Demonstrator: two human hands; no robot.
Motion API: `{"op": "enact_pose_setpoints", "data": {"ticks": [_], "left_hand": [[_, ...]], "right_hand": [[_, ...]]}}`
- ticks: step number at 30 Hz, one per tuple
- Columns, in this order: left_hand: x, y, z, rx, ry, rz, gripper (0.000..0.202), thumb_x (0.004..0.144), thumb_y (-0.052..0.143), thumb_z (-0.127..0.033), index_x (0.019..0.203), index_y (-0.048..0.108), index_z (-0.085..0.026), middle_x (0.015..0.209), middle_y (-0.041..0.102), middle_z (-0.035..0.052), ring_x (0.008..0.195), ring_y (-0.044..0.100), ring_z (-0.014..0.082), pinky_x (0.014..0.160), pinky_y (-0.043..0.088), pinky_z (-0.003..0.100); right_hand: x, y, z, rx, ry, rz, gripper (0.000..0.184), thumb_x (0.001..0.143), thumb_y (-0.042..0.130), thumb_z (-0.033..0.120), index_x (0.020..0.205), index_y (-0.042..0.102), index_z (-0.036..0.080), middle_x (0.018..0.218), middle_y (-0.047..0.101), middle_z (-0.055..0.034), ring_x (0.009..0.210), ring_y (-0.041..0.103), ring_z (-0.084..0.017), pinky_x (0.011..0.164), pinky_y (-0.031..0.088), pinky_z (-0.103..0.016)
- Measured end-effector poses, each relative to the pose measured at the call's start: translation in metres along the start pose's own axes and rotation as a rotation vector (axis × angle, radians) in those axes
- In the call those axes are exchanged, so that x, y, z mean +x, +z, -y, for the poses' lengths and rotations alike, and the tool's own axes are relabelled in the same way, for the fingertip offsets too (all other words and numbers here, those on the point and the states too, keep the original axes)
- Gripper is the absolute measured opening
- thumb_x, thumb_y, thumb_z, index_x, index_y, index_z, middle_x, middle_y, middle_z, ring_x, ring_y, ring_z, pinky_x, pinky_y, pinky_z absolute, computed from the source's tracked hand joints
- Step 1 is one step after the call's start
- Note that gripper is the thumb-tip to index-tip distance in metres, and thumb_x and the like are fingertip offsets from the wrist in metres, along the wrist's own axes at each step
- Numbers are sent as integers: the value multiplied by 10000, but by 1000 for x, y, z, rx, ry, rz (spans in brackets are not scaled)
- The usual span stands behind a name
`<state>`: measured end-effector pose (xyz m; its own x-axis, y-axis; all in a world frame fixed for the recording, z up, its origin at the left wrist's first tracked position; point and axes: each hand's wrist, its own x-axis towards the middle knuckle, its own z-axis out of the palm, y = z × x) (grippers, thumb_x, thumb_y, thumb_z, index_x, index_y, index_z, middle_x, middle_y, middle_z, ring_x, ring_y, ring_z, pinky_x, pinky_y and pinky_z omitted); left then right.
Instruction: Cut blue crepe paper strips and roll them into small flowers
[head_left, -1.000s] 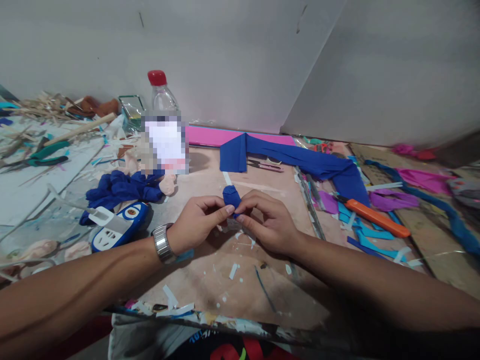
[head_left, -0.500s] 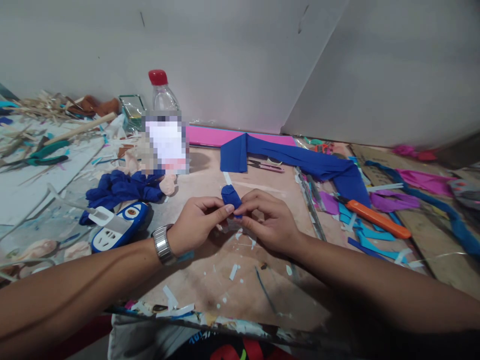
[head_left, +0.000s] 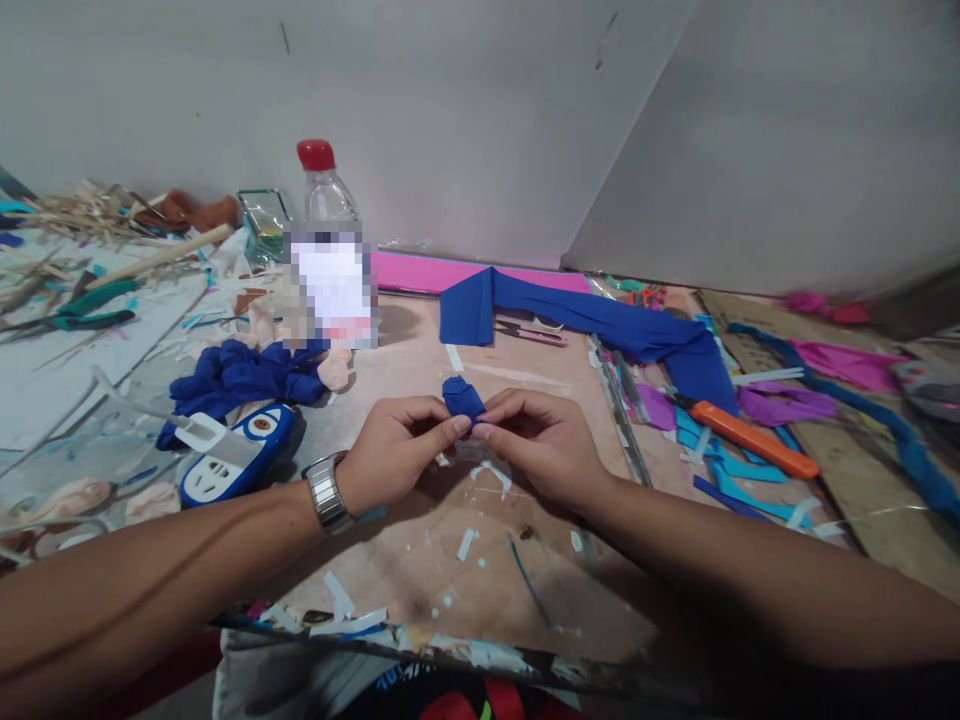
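Two hands, left hand (head_left: 394, 455), right hand (head_left: 536, 445), pinching crinkled blue bud (head_left: 461, 397)

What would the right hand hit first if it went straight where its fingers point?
The small blue roll, which the right hand pinches; just beyond, probably the left hand.

My worn brown tabletop (head_left: 450, 560) carries a water bottle (head_left: 324, 240) upper left, blue crumpled paper (head_left: 240, 375) beside a blue-white power strip (head_left: 232, 460), an orange cutter (head_left: 754, 438) right, paper scraps (head_left: 345, 610) below.
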<state>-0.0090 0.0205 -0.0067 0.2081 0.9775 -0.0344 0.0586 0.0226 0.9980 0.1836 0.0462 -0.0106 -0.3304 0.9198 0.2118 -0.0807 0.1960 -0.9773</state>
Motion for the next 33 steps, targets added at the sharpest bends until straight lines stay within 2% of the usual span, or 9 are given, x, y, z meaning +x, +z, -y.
{"op": "enact_pose_setpoints", "data": {"ticks": [8,11,15,18,21,24,28,31,33], "left_hand": [[-1,-1,-1,7,28,-3,299,892,701,-388,757,721,-121,624,660,25,560,573,104,536,448,207],[-1,-1,0,22,57,-6,300,903,696,-385,765,722,-120,615,652,17,554,566,99,525,442,199],[-1,-1,1,64,139,-11,260,918,689,-348,801,744,-122,685,688,26,599,592,97,559,467,194],[-1,-1,2,68,163,-11,246,917,692,-333,785,745,-132,700,698,25,603,599,98,560,477,197],[-1,0,3,77,191,-16,197,901,712,-308,809,755,-140,773,736,38,689,641,113,641,512,208],[0,0,4,33,120,3,213,891,721,-342,870,750,-132,806,741,49,700,653,127,644,531,226],[1,-1,5,-53,1,11,246,912,679,-374,893,701,-129,733,690,21,571,600,108,537,507,223],[2,-2,7,-67,18,8,221,939,638,-349,863,664,-142,714,665,7,603,600,104,561,496,208],[2,-2,8,-73,11,37,227,953,619,-351,860,642,-146,712,648,2,619,595,103,575,490,206]], "right_hand": [[-2,1,0,40,58,-30,146,744,880,277,777,761,200,810,762,-34,726,681,-150,683,549,-280],[-1,2,1,77,90,-39,185,725,890,252,801,731,196,762,720,-4,669,633,-119,635,515,-247],[1,2,1,155,123,-54,301,678,913,210,869,680,203,785,668,29,688,603,-93,637,497,-210],[2,2,1,180,164,-49,313,686,910,230,877,665,197,802,659,23,702,602,-91,634,496,-201],[2,3,2,192,199,-39,327,691,913,268,858,642,196,773,636,30,655,575,-87,579,478,-197],[1,4,1,164,200,-34,334,701,910,299,847,626,199,762,617,34,634,564,-91,561,479,-206],[0,2,-4,63,49,35,314,750,878,253,973,658,220,848,660,6,759,630,-128,692,534,-251],[2,-4,-5,-120,-167,122,331,845,788,192,1148,676,262,922,675,-12,801,639,-140,724,537,-274],[5,-8,-3,-316,-334,173,285,881,727,142,1138,722,264,921,676,-22,813,641,-145,753,536,-291]]}}
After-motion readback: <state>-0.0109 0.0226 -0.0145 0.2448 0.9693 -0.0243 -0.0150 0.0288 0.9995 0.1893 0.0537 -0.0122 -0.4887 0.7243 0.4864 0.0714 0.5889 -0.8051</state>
